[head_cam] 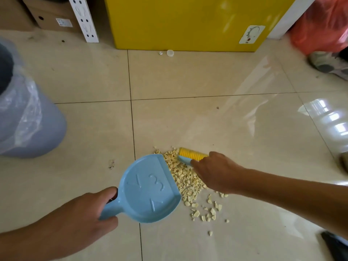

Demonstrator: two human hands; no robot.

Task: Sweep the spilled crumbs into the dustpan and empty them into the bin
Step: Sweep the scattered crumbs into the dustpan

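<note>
On shiny tiles point(207, 81) by a yellow box point(178, 21), crumbs point(184, 178) touch the dustpan point(146, 189), whose handle the left hand point(81, 213) grips, while the right hand point(216, 172) grips a brush point(190, 153) just past the crumbs.

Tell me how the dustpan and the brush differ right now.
The dustpan is all light blue; the brush shows yellow bristles. The dustpan is broad and in plain view; the brush is narrow and largely hidden under the right hand. The left hand grips the dustpan's handle, the right hand the brush. Both meet the crumbs, from opposite sides.
</note>
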